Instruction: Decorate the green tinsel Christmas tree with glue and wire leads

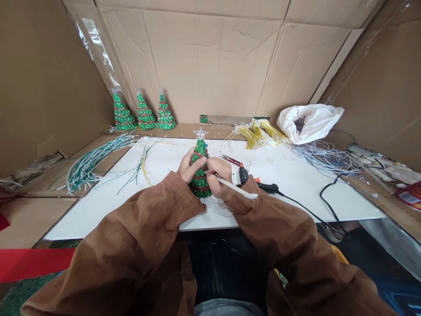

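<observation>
A small green Christmas tree (200, 169) with red garland stands upright over the white board, topped by a clear star (200, 133). My left hand (189, 166) is closed around its left side, the thumb across its front. On the other side, my right hand (220, 176) has its fingers pinched against the garland. A thin white stick (237, 188) with a frayed end lies in that hand and points back toward my right sleeve. Its front tip is hidden by my fingers.
Three similar trees (165, 110) stand at the back left. Green-white wires (95, 162) lie left, yellow wires (255, 134) and blue-grey wires (329, 158) right. A white bag (309, 123), tweezers (232, 160) and a corded black glue gun (268, 188) are on the right. Cardboard walls enclose the white board (289, 206).
</observation>
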`<action>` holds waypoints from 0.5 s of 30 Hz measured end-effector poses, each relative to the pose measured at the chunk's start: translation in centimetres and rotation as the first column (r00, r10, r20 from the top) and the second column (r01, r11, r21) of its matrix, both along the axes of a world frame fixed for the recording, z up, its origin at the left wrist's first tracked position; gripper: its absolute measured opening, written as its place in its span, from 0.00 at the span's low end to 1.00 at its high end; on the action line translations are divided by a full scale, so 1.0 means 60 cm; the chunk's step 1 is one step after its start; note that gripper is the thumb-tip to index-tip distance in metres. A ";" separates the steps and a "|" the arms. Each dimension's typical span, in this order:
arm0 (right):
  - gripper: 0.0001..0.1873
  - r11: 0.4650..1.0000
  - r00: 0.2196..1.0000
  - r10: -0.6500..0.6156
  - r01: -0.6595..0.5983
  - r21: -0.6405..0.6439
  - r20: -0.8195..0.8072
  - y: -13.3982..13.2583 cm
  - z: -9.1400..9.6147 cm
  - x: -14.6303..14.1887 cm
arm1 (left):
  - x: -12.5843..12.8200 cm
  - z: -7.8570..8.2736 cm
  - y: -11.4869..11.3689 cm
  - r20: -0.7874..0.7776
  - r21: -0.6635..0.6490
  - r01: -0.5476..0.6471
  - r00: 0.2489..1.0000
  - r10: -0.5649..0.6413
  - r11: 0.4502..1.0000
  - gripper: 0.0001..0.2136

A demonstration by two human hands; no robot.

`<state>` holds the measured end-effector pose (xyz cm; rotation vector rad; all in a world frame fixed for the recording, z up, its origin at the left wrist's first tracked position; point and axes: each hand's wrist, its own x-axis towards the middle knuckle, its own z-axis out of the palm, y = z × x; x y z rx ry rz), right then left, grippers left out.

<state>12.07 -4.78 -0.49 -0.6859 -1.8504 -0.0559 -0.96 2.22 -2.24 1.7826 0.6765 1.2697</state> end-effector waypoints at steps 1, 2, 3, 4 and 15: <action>0.13 1.000 1.000 0.004 -0.004 0.004 -0.013 0.001 -0.001 0.000 | 0.000 0.000 0.000 0.001 -0.004 0.006 1.000 -0.006 1.000 0.17; 0.12 1.000 1.000 0.014 -0.013 0.009 -0.025 0.002 -0.003 -0.001 | 0.000 0.000 0.001 0.003 -0.005 0.012 1.000 -0.012 1.000 0.17; 0.12 1.000 0.999 0.024 -0.023 0.014 -0.036 0.003 -0.004 -0.001 | 0.000 -0.001 0.001 0.005 -0.004 0.016 1.000 -0.016 1.000 0.17; 0.12 0.999 0.999 0.031 -0.031 0.015 -0.039 0.005 -0.005 -0.002 | -0.001 -0.001 0.002 0.004 -0.001 0.017 1.000 -0.017 1.000 0.17; 0.11 0.999 0.997 0.050 -0.049 0.019 -0.060 0.010 -0.009 -0.004 | 0.000 -0.002 0.003 -0.004 0.008 0.004 1.000 -0.004 1.000 0.18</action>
